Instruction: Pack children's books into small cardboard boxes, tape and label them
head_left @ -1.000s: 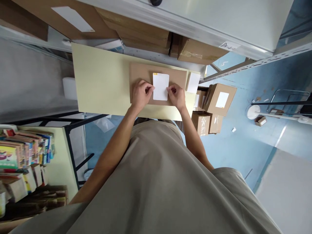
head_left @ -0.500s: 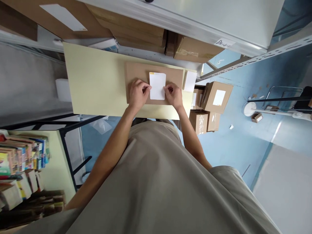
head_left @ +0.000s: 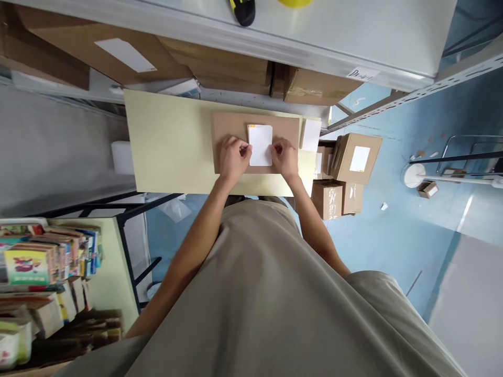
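A flat brown cardboard box [head_left: 231,125] lies on the pale yellow table [head_left: 173,141]. Over its middle is a white label [head_left: 261,146] with a small yellow mark at its top left. My left hand [head_left: 234,158] pinches the label's left edge between thumb and finger. On the opposite side, my right hand [head_left: 285,157] pinches the right edge the same way. Both hands rest low over the cardboard. Whether the label lies fully against the box or slightly above it, I cannot tell. Just right of the box sits a stack of white labels [head_left: 312,135].
Behind the table, a metal shelf [head_left: 330,42] holds several cardboard boxes [head_left: 231,65]. More taped boxes [head_left: 356,157] are piled on the blue floor at the right. Rows of books [head_left: 51,256] fill a table at the lower left. A white round-based stand [head_left: 414,175] is far right.
The view has shifted, so the scene appears further right and slightly lower, and more of the shelf top shows. Both hands keep their pinch on the label's edges, with little movement relative to the box.
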Demonstrator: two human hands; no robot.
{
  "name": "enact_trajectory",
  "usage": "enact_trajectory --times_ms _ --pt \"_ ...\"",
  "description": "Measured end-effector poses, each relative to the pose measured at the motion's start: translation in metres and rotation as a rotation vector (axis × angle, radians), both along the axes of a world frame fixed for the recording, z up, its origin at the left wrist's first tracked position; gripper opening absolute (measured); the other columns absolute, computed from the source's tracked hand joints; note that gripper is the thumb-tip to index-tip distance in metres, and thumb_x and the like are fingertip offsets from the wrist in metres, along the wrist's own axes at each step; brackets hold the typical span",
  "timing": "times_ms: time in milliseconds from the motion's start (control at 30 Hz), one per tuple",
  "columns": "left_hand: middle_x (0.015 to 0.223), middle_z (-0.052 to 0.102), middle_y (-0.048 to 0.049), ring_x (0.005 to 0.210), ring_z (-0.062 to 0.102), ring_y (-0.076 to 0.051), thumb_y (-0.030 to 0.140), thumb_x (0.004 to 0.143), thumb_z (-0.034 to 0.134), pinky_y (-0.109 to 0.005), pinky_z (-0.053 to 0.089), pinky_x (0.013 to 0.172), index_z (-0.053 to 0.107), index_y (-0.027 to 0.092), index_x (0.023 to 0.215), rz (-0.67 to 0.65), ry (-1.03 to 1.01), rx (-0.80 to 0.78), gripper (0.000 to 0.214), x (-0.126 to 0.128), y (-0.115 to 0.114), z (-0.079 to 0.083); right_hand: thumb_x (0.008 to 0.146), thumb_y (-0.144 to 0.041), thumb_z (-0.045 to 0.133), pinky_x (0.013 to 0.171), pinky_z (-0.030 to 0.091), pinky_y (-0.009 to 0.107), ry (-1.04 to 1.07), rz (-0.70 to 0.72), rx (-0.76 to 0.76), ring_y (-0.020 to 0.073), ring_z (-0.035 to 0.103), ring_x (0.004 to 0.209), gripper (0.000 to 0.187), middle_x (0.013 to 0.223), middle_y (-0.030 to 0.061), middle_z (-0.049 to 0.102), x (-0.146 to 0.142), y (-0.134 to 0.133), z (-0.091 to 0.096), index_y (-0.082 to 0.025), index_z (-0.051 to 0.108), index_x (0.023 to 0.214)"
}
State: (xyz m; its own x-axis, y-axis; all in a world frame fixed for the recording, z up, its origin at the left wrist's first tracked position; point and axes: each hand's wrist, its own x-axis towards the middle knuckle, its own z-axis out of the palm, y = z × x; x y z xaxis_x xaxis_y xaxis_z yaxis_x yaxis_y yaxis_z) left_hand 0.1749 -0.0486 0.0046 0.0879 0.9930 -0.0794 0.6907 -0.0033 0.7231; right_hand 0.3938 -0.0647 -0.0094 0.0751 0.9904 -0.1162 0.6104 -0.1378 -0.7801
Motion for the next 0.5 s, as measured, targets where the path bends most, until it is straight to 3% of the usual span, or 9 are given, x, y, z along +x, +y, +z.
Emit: enact_trajectory --times_ms 300,433,500 --pt "0.101 0.076 -0.0121 0.12 0.072 -0.034 0.021 0.106 0.068 -0.056 0.051 0.127 0.07 0.021 0.092 0.029 0.105 -0.082 0.014 0.013 0.003 0.004 0.117 -0.047 0.061 0.105 0.064 0.054 -0.111 -0.032 -0.033 0.0292 0.073 0.1 0.031 0.1 0.0093 0.076 -0.008 0.0 -0.003 -0.025 0.067 0.097" --pt "0.113 0.079 -0.0174 0.133 0.071 -0.039 0.03 0.11 0.064 -0.06 0.048 0.131 0.073 0.018 0.101 0.022 0.117 -0.097 0.018 0.013 0.001 0.003 0.119 -0.049 0.057 0.107 0.064 0.058 -0.156 -0.057 -0.048 0.0319 0.073 0.104 0.032 0.103 0.0104 0.076 -0.01 -0.004 -0.005 -0.024 0.071 0.106" --pt "0.119 0.08 -0.0199 0.138 0.07 -0.041 0.037 0.113 0.061 -0.062 0.047 0.132 0.074 0.017 0.107 0.035 0.126 -0.082 0.025 0.012 -0.002 0.0 0.121 -0.049 0.053 0.111 0.063 0.06 -0.198 -0.022 -0.048 0.0345 0.073 0.114 0.033 0.114 0.0138 0.077 -0.011 -0.014 -0.002 -0.022 0.073 0.116"
